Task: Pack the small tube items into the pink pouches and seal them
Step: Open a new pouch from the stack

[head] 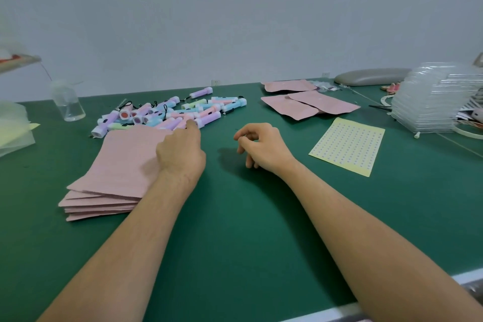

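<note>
Tubes (167,112), 11 o'clock: likely light, rigid, slick; pinch mid-barrel | pouch stack (117,165), 10 o'clock: thin, floppy; lift a corner | your left hand (180,154) on stack, grip hidden | right hand (261,146) slack, empty

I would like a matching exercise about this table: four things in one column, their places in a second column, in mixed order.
1 pouch stack
2 tube pile
3 sticker sheet
4 clear bottle

a right of the right hand
b left of the tube pile
c partly under the left hand
d just behind the pouch stack

Pairs: 1-c, 2-d, 3-a, 4-b.
</note>
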`<state>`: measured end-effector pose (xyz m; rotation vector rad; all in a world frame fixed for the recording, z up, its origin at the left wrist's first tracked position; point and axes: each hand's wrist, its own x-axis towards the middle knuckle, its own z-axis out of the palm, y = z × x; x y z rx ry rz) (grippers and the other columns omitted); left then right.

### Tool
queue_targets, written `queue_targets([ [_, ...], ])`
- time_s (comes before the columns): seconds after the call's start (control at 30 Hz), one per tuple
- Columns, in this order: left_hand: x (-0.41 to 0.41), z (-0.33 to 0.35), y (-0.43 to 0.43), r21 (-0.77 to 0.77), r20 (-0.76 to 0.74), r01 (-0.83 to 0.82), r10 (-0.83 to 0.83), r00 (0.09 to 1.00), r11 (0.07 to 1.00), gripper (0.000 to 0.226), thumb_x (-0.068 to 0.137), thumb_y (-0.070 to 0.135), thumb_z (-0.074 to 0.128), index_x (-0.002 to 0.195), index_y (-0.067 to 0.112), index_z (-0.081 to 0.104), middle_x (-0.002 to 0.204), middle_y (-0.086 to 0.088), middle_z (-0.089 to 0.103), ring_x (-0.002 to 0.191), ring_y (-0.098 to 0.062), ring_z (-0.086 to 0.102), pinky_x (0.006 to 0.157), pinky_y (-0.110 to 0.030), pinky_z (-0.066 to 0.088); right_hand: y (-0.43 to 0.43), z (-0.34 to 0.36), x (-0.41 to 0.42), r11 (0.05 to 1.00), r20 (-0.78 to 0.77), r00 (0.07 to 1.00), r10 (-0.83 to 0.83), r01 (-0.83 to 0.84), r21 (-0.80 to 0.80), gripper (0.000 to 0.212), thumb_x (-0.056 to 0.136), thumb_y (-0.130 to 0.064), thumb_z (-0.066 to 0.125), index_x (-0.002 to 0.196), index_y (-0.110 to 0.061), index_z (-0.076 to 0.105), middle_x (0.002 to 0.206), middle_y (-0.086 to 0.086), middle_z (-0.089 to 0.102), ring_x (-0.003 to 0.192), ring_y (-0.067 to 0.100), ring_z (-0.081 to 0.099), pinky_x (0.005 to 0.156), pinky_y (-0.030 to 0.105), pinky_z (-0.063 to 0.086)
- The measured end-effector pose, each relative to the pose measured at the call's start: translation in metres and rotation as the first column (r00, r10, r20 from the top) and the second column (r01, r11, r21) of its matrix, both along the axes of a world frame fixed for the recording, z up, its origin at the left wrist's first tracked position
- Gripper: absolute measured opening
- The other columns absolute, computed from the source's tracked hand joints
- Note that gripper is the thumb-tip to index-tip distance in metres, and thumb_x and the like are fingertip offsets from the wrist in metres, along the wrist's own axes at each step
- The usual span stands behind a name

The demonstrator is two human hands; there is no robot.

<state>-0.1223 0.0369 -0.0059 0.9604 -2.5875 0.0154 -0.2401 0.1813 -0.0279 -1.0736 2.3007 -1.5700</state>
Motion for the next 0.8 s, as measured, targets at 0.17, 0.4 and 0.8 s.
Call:
queue_targets([
  [0.17, 0.005, -0.003, 0.011, -0.285, -0.413, 0.411, -0.498, 0.763, 0.866, 0.045, 0.083, -0.01, 0.061, 0.119, 0.014, 0.073, 0.087, -0.012, 0.075, 0.076, -0.038, 0.068, 0.065, -0.045, 0.057, -0.001, 0.007, 0.003, 0.972, 0.325, 0.944, 0.056, 0.022, -0.232, 0.027, 0.094, -0.031, 0.056, 0.095, -0.011, 0.074, 0.081, 0.007, 0.075, 0.063, 0.032, 0.074, 0.05, 0.033, 0.056],
  [0.4, -0.01, -0.026, 0.028, -0.211, -0.488, 0.754, -0.735, 0.471, 0.622, 0.045, 0.081, -0.012, 0.066, 0.115, 0.017, 0.074, 0.105, 0.001, 0.08, 0.095, -0.018, 0.077, 0.084, -0.041, 0.062, 0.013, 0.01, -0.014, 0.954, 0.391, 0.919, 0.058, 0.065, -0.293, 0.027, 0.1, -0.029, 0.055, 0.092, -0.007, 0.069, 0.088, 0.003, 0.074, 0.076, 0.02, 0.068, 0.067, 0.035, 0.058],
  [0.8, -0.015, -0.023, 0.006, 0.551, -0.772, 0.567, 0.114, 0.626, 0.612, 0.027, 0.104, 0.04, 0.051, 0.131, 0.035, 0.05, 0.117, 0.024, 0.062, 0.099, 0.018, 0.05, 0.096, -0.03, 0.039, 0.028, 0.011, -0.039, 0.892, 0.26, 0.926, -0.274, 0.346, -0.292, 0.015, 0.087, -0.011, 0.049, 0.075, -0.014, 0.056, 0.068, -0.005, 0.052, 0.061, 0.011, 0.045, 0.056, 0.025, 0.035],
])
